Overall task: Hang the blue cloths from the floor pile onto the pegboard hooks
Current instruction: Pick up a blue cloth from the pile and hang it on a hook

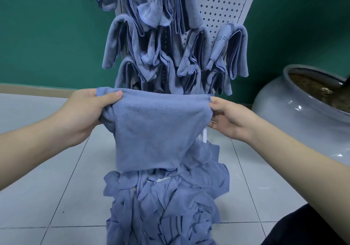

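I hold one blue cloth (155, 129) stretched between both hands above the floor pile. My left hand (89, 112) grips its bunched left top corner, thumb on top. My right hand (229, 117) pinches the right top corner. The cloth hangs down flat, its lower edge over the pile of blue cloths (164, 205) on the tiled floor. Behind it stands the white pegboard (217, 4), with several blue cloths (144, 42) draped on its hooks in rows; the hooks themselves are mostly hidden by fabric.
A large grey glazed pot (295, 112) with soil sits on the floor at the right, close to the pegboard. A green wall stands behind. My dark trouser leg (310, 227) shows at the bottom right. Pale floor tiles (47, 188) lie to the left.
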The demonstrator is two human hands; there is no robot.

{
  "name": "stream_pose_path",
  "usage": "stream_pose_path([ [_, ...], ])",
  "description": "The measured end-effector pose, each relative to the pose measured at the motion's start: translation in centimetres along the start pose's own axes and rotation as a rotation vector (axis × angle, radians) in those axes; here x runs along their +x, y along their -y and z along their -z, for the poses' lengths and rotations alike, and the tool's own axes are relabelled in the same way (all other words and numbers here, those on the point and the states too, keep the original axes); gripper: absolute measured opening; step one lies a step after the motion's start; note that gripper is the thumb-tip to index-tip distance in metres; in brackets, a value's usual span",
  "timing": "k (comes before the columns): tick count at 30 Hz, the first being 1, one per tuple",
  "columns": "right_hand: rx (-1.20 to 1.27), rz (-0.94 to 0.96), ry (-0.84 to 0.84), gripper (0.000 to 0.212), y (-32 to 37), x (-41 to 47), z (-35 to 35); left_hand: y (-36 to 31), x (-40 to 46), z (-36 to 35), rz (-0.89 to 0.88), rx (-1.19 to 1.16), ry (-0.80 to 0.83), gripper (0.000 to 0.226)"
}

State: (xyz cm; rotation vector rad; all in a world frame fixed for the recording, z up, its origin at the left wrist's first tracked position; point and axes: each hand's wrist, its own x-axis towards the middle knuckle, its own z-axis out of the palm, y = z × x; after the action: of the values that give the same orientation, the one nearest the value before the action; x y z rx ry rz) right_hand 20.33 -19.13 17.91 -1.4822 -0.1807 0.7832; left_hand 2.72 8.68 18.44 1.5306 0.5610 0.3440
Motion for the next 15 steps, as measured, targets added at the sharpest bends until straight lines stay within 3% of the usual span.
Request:
stream_pose_path([
  [7, 0.212, -0.059, -0.102, 0.016, 0.7, 0.4, 0.5, 0.0, 0.2, 0.9, 0.003, 0.057, 0.129, 0.029],
  [15, 0.187, 0.012, -0.085, 0.012, 1.1, 0.4, 0.9, 0.2, 0.2, 1.3, -0.051, 0.158, -0.037, 0.015],
])
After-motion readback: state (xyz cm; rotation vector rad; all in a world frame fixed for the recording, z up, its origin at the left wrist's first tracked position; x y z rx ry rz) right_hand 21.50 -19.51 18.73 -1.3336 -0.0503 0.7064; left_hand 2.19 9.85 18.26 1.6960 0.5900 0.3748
